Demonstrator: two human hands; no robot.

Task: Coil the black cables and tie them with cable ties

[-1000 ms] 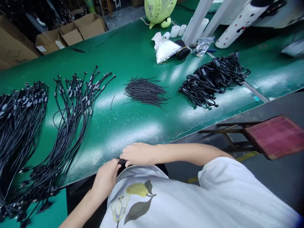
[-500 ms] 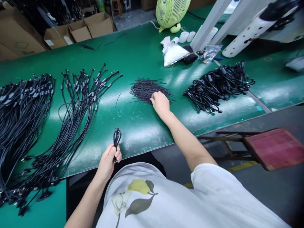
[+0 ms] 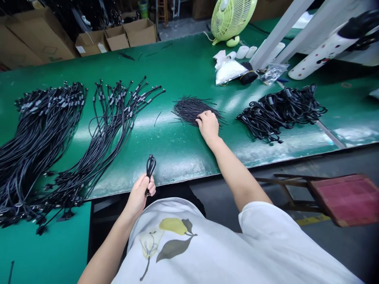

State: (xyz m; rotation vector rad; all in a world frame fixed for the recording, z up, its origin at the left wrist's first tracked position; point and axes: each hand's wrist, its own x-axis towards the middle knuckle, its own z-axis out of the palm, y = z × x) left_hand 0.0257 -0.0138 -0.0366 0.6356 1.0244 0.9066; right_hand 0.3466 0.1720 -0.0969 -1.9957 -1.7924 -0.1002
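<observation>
My left hand (image 3: 141, 191) is closed around a coiled black cable (image 3: 151, 165), whose looped end stands up above the fingers near the table's front edge. My right hand (image 3: 209, 125) rests at the front of a pile of thin black twist ties (image 3: 191, 108). Its thumb and fingers are pinched together on the ties; how many are between them is hidden. A single loose tie (image 3: 158, 118) lies left of the pile.
Straight black cables (image 3: 109, 134) lie in two bunches on the left of the green table (image 3: 177, 150). Coiled cables (image 3: 281, 110) are heaped at right. Behind stand a green fan (image 3: 232, 19), a white plastic bag (image 3: 231, 71) and a spotted bottle (image 3: 322, 55). A red-seated stool (image 3: 346, 199) is at right.
The whole view has shifted, so the table's contents appear farther right. Both hands keep nearly the same places, the left on the coiled cable and the right at the tie pile.
</observation>
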